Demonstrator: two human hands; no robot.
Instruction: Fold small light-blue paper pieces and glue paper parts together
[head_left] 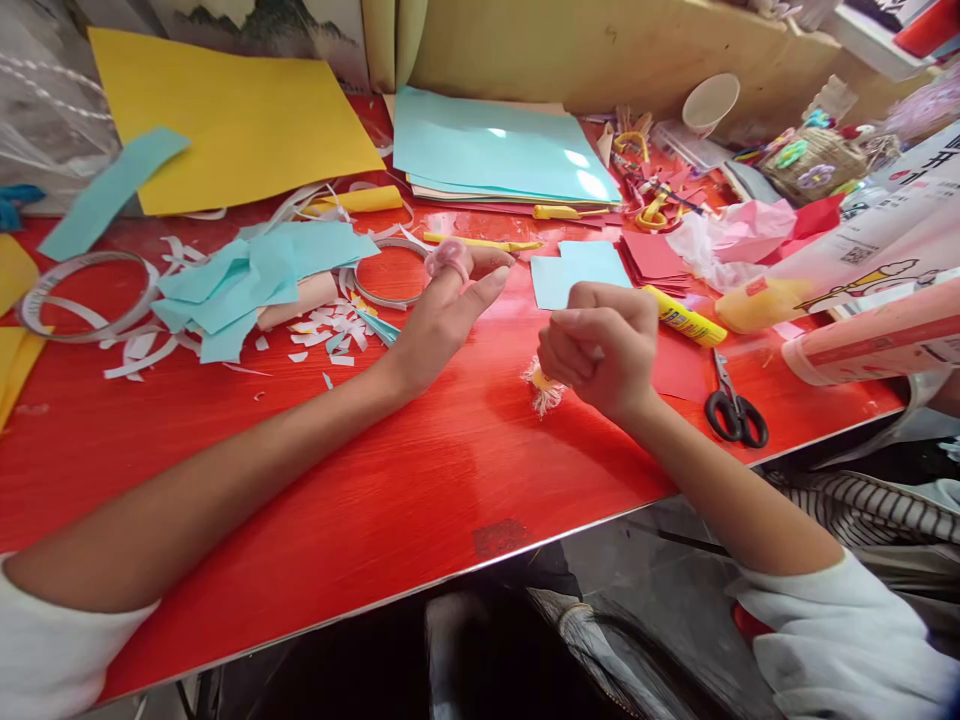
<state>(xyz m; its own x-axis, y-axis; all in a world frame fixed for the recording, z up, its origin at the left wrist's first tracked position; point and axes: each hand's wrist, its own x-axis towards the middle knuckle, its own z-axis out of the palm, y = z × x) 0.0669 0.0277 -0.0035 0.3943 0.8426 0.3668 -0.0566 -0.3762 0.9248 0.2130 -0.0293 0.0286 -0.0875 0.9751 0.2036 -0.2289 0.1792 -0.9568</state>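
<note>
My left hand (442, 320) is over the middle of the red table, index finger and thumb stretched to the right with a small gap between them. A pink, translucent ring-shaped thing (448, 258) sits around one of its fingers. Just behind the fingertips lies a yellow pencil-like stick (480, 242). My right hand (604, 350) is closed in a fist, thumb pressed on the bent index finger; whatever it grips is hidden. A small yellow piece with white frayed fringe (546, 388) shows directly beneath this fist; I cannot tell whether the hand touches it.
Light-blue paper pieces (262, 270), white scraps (337, 328) and tape rolls (94, 300) lie left. Yellow sheet (232, 120) and stacked blue sheets (495, 145) are behind. Blue squares (577, 270), red squares (654, 262), a glue stick (684, 316) and scissors (735, 410) lie right.
</note>
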